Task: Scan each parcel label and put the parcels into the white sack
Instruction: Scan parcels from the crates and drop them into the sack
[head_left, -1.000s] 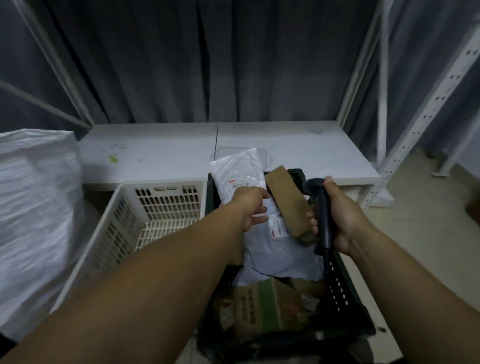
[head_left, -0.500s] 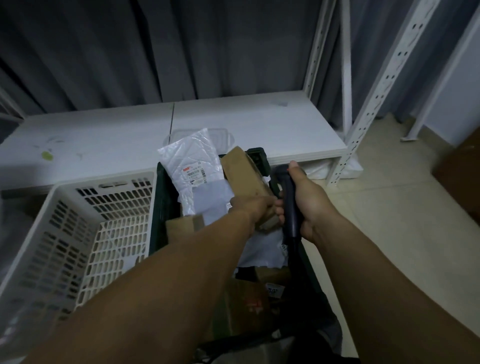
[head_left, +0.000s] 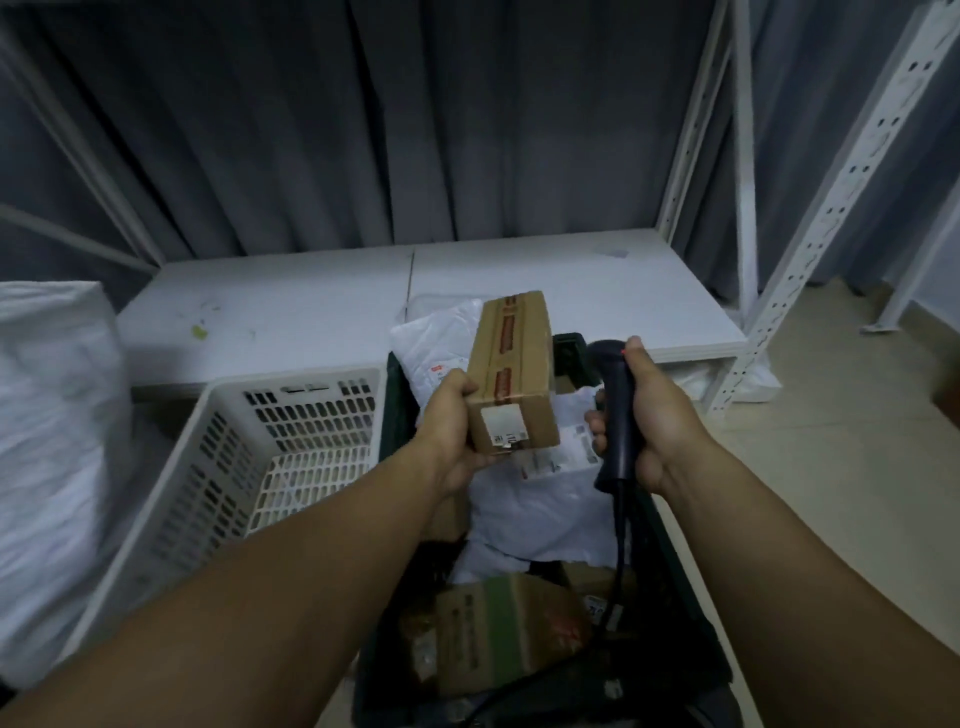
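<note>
— What do you hold?
— Your left hand (head_left: 451, 434) grips one box (head_left: 511, 364) above the crate (head_left: 396, 410); your right hand (head_left: 662, 421) grips one scanner (head_left: 621, 415).
— Writing?
— One label (head_left: 503, 423), blurred; one sack (head_left: 52, 441), left.

This is a parcel-handling storeroom. White slotted-steel shelving uprights (head_left: 841, 208) carry a low white shelf board (head_left: 311, 312) in front of a grey curtain (head_left: 363, 130). A dark crate (head_left: 397, 410) is heaped with poly mailers (head_left: 540, 514) and cardboard parcels (head_left: 498, 634). Beside it stand a perforated white crate (head_left: 301, 415) and a white sack (head_left: 47, 441). A corded barcode scanner (head_left: 618, 415) and a labelled cardboard box (head_left: 511, 374) are held above the heap. The pale floor (head_left: 831, 493) seems tiled, though the dim light blurs it.
</note>
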